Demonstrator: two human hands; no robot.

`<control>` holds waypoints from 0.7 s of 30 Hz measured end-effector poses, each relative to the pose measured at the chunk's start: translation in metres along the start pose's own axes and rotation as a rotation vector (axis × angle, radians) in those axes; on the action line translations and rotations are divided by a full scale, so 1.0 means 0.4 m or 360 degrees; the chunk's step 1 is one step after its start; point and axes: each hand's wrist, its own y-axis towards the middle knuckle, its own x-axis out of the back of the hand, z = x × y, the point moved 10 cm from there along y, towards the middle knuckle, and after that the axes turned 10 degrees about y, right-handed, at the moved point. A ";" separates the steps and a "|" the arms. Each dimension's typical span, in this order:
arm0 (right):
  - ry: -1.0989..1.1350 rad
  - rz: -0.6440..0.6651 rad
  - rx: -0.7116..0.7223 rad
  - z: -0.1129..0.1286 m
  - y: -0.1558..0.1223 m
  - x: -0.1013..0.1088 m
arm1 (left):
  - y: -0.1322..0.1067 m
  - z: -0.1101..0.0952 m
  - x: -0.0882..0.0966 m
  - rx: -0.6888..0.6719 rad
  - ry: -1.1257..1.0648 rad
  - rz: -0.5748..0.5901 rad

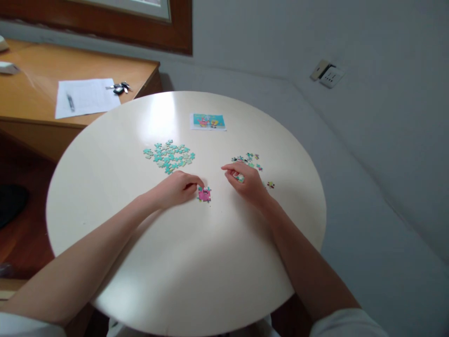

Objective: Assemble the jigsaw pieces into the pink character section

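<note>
At ten o'clock a wooden desk (pixel 35 77) carries a sheet of paper (pixel 91 97) and keys (pixel 119 87); a wall socket (pixel 328 74) sits at two o'clock.

The round worktop (pixel 182 262) is smooth and cream, with a soft gloss. The puzzle pieces (pixel 170 157) look like matt printed cardboard. The desk (pixel 31 79) is satin wood under a matt paper sheet (pixel 87 96) and shiny metal keys (pixel 119 87).

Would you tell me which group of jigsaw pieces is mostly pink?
The small pink cluster of joined pieces at the left hand, unlike the loose teal pile and mixed-coloured pile.
</note>
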 end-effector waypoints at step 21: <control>-0.0345 -0.0096 -0.0923 -0.218 -0.056 0.210 | 0.000 0.015 0.014 0.0043 -0.0071 -0.0192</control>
